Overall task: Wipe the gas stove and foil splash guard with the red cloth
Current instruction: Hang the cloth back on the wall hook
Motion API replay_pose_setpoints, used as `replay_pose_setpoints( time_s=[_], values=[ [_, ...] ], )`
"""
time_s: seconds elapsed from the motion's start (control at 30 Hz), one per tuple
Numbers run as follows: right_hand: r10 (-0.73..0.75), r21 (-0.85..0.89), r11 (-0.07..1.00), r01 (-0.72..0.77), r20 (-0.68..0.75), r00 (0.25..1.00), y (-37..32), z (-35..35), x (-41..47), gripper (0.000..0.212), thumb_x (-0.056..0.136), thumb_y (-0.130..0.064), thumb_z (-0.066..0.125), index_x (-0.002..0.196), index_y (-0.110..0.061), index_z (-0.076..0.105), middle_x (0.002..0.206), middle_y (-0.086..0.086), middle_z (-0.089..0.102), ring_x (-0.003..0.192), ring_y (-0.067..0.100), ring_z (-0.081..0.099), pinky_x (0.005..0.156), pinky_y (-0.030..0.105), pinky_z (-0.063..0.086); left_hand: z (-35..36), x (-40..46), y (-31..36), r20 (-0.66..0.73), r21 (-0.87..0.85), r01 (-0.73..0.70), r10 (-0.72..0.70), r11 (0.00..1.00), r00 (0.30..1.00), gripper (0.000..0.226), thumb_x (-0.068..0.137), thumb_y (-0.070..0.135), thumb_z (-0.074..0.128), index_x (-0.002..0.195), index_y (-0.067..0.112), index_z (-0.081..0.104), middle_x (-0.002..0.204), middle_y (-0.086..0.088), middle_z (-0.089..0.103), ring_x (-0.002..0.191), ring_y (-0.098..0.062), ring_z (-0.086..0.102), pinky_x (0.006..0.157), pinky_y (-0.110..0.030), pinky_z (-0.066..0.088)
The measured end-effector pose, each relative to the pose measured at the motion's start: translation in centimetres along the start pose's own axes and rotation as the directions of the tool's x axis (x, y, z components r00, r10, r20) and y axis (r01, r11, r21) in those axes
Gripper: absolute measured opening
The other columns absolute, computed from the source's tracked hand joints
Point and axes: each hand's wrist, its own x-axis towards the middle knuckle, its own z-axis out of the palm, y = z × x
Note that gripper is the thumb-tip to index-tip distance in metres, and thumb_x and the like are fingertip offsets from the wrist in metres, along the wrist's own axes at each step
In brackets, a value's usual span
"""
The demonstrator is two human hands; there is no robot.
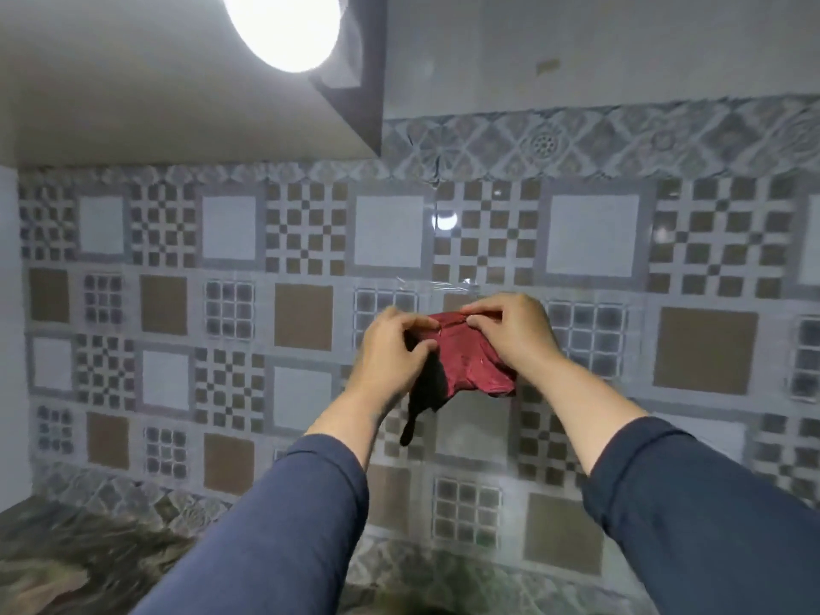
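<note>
The red cloth (466,364) hangs bunched between both hands, held up in front of the patterned tile wall. My left hand (392,348) pinches its upper left edge with thumb and fingers. My right hand (514,328) grips its top right corner. A dark part of the cloth dangles below my left hand. A glossy transparent sheet (466,441) covers the lower wall behind the cloth. The gas stove is out of view, and I see no foil splash guard.
A patterned tile wall (301,241) fills the view. A cabinet underside (155,104) with a bright round lamp (284,24) hangs at the upper left. A dark marbled counter (66,565) runs along the bottom, with a plain side wall at the far left.
</note>
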Motion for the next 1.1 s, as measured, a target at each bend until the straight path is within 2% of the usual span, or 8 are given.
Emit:
replay_pose_setpoints(
  time_s=[0.17,0.3,0.4,0.53,0.67,0.83,0.93,1.1],
  values=[
    [0.045,-0.089,0.994,-0.058,-0.144,0.989,2.8,2.2,4.2,0.016,0.085,-0.012,0.066,0.096,-0.018,0.075,0.102,0.001,0.073,0.098,0.017,0.064,0.083,0.02,0.042,3.7,4.6,-2.1,0.042,0.027,-0.103,0.101,0.994,0.994,0.045,0.08,-0.002,0.063,0.121,0.015,0.061,0.101,0.0,0.046,0.097,-0.016,0.048,0.095,-0.022,0.04],
    [-0.072,-0.198,0.98,0.033,-0.188,0.979,4.3,2.4,6.7,0.019,0.088,-0.011,0.062,0.1,-0.017,0.074,0.103,0.004,0.071,0.096,0.021,0.062,0.085,0.026,0.045,5.8,7.6,-3.0,0.03,-0.077,-0.137,0.139,0.988,0.99,0.054,0.08,-0.014,0.049,0.126,0.012,0.057,0.104,0.001,0.043,0.097,-0.013,0.045,0.086,-0.011,0.035],
    [-0.187,-0.365,0.921,0.137,-0.105,0.977,6.0,2.2,7.0,0.019,0.089,-0.011,0.06,0.103,-0.014,0.073,0.102,0.006,0.07,0.094,0.026,0.061,0.083,0.034,0.049,7.0,8.7,-3.8,0.075,-0.174,-0.121,0.135,0.977,0.988,0.047,0.085,-0.011,0.045,0.124,0.013,0.057,0.1,0.004,0.045,0.096,-0.017,0.05,0.082,-0.017,0.047],
    [-0.23,-0.382,0.911,0.158,-0.149,0.962,7.4,3.0,5.5,0.021,0.089,-0.013,0.059,0.105,-0.014,0.072,0.098,0.008,0.071,0.092,0.03,0.059,0.079,0.04,0.049,8.2,8.4,-5.7,0.099,0.025,-0.194,0.191,0.981,0.977,0.061,0.085,-0.004,0.051,0.134,0.032,0.048,0.109,0.001,0.047,0.102,-0.021,0.051,0.088,-0.043,0.05],
    [-0.083,-0.374,0.927,0.009,-0.182,0.98,7.8,3.8,3.3,0.026,0.092,-0.023,0.054,0.112,-0.033,0.068,0.107,0.0,0.071,0.098,0.026,0.056,0.079,0.038,0.048,8.2,6.4,-6.2,0.195,0.099,-0.144,0.123,0.985,0.973,0.064,0.086,0.004,0.048,0.137,0.041,0.039,0.112,0.004,0.048,0.104,-0.017,0.05,0.077,-0.035,0.047],
    [0.08,-0.411,0.907,-0.094,-0.05,0.996,6.7,1.7,1.9,0.035,0.092,-0.021,0.053,0.123,-0.036,0.059,0.128,-0.001,0.058,0.117,0.024,0.043,0.099,0.043,0.038,4.8,4.8,-5.6,0.252,0.156,-0.049,0.008,0.986,0.968,0.051,0.086,0.009,0.056,0.131,0.032,0.05,0.142,0.001,0.035,0.13,-0.02,0.038,0.104,-0.036,0.039],
    [0.131,-0.422,0.903,-0.084,0.084,0.988,4.2,0.3,0.0,0.034,0.09,-0.021,0.057,0.12,-0.038,0.06,0.131,-0.005,0.049,0.127,0.022,0.031,0.104,0.044,0.027,1.8,2.4,-4.0,0.286,0.191,-0.036,-0.02,0.981,0.958,0.035,0.088,0.013,0.055,0.119,0.027,0.061,0.14,-0.003,0.04,0.13,-0.021,0.039,0.106,-0.033,0.034],
    [0.163,-0.357,0.934,-0.01,0.401,0.901,-1.2,-0.3,-4.6,0.03,0.089,-0.027,0.06,0.118,-0.032,0.063,0.134,0.002,0.055,0.126,0.028,0.043,0.102,0.045,0.039,-3.4,-4.4,-1.5,0.394,0.259,0.071,-0.172,0.963,0.903,0.03,0.089,0.012,0.051,0.115,0.021,0.064,0.126,-0.004,0.062,0.116,-0.021,0.057,0.097,-0.032,0.045]
  ],
)
